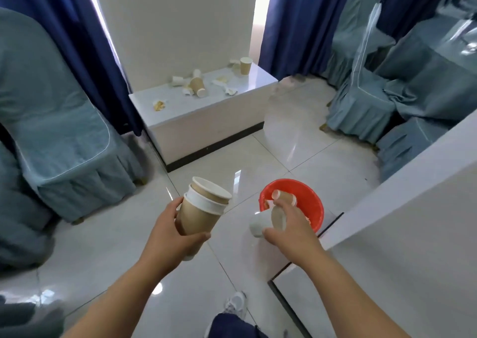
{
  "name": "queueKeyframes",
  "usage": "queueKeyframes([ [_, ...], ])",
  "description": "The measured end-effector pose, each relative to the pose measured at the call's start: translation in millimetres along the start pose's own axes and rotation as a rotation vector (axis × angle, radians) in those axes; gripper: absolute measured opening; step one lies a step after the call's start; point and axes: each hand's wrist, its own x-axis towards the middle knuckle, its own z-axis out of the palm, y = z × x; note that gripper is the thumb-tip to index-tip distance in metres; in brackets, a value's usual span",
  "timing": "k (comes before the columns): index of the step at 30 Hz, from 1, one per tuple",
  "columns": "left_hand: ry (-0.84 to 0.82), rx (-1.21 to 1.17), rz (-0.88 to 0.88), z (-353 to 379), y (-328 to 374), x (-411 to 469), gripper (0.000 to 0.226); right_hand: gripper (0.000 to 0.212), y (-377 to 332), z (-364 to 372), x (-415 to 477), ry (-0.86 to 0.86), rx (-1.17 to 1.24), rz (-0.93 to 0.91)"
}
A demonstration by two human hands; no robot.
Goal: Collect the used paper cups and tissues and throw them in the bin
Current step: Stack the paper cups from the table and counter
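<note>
1 head-worn view faces forward and down

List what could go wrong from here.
1. The right hand grips several cups at once. The white cup hangs left of the bin, so it may land on the floor.
2. The stack in the left hand leans and looks loosely nested; its top cups might slide out.
3. Litter lies scattered on the bench; small pieces could be missed.
</note>
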Motion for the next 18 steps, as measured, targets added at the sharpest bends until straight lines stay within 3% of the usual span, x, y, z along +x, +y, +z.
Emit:
queueKeyframes([
  [9,-0.186,0.133,-0.031,40.6,20.9,138.1,0.08,0.073,-4.5,-26.5,105.6,0.036,0.0,0.219],
  [15,-0.443,0.294,-0.01,97.2,37.7,221.1,0.085,0.054,8.6,-43.0,135.2,0.092,0.073,0.391],
  [18,-0.587,0.391,0.026,130.0,49.5,263.0,0.085,0.058,16.4,-55.3,150.3,0.156,0.115,0.515],
])
